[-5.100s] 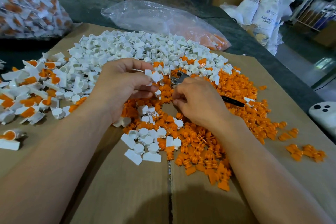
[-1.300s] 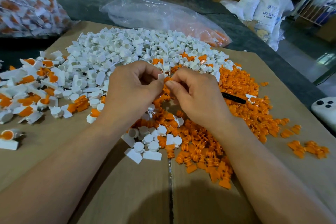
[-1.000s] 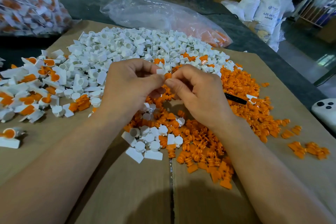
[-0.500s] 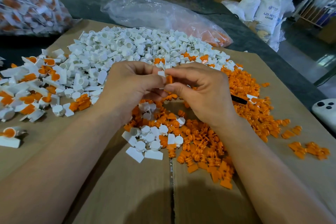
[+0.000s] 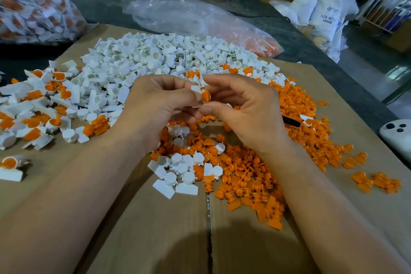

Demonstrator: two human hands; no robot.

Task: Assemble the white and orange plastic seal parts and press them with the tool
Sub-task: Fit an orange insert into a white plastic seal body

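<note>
Head view, read left to right. Finished seals (image 5: 44, 104), white with orange inserts, lie at the left of the cardboard surface (image 5: 155, 229). A heap of white parts (image 5: 155, 58) sits far of the hands. Left hand (image 5: 160, 109): fingers curled, pinching 1 white part (image 5: 196, 88) above the surface. Orange part (image 5: 205, 95): touching the white part on its right side, between the 2 sets of fingertips. Right hand (image 5: 249, 113): thumb and forefinger pinch the orange part. Full seating cannot be told.

Loose orange parts (image 5: 255, 176) spread beneath and right of the hands. Tool (image 5: 291, 121): only a black handle shows, just right of the right hand, its long axis roughly left to right and its head hidden. Judgement: the right hand is nearer and would reach rightward for it.
</note>
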